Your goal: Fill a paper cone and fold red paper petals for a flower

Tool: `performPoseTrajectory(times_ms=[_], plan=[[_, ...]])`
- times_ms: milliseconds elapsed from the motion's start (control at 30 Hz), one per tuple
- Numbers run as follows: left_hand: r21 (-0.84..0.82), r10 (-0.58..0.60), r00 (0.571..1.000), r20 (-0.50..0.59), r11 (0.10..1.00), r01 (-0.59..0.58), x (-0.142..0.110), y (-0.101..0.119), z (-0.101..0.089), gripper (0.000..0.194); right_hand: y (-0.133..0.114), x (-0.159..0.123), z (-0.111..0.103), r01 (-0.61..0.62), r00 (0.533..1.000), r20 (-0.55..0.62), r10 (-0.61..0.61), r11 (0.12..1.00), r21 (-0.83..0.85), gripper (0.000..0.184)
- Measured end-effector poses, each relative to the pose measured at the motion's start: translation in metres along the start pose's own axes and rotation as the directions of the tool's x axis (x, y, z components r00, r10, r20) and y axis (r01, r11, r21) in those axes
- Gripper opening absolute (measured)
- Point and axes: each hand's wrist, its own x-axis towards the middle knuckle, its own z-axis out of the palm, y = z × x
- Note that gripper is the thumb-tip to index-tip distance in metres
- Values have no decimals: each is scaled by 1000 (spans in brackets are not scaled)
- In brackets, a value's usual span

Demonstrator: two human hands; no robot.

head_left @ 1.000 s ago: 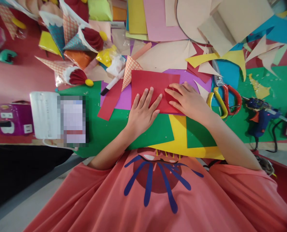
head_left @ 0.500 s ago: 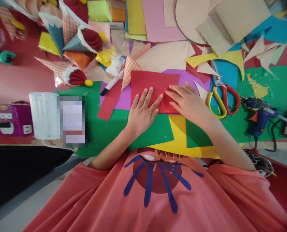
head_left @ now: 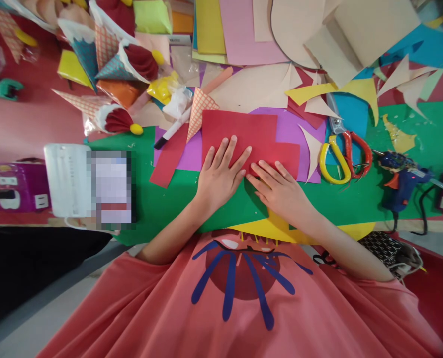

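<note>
A red sheet [head_left: 239,127] lies over a purple sheet [head_left: 310,154] on the green mat [head_left: 172,209]. My left hand [head_left: 221,171] rests flat on the red sheet's lower left part, fingers spread. My right hand [head_left: 275,186] lies palm down along the lower edge of the red, its fingers stretched out and slightly apart, fingertips on the red and the palm over the green. A red part sticks out at the right above this hand; whether it is a separate piece I cannot tell. A small checked paper cone [head_left: 201,112] touches the sheet's upper left corner.
Scissors [head_left: 340,154] with one yellow and one red handle lie right of the sheets. Further right is a blue glue gun [head_left: 403,179] with a cord. A marker [head_left: 172,130] and a red strip [head_left: 169,159] lie left. Finished cones [head_left: 128,62] crowd the upper left; paper scraps cover the back.
My right hand has slid down toward me from the middle of the red sheet, uncovering a red part at the right. My left hand has stayed in place.
</note>
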Motion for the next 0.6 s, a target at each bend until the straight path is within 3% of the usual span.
performPoseTrajectory(times_ms=[267, 600], plan=[[28, -6, 1000, 20, 1000, 5, 0, 0, -1, 50, 2, -4, 2, -6, 1000, -27, 6, 1000, 16, 42], [16, 7, 1000, -9, 1000, -6, -1, -1, 0, 50, 8, -39, -17, -125, 991, 31, 127, 990, -67, 44]])
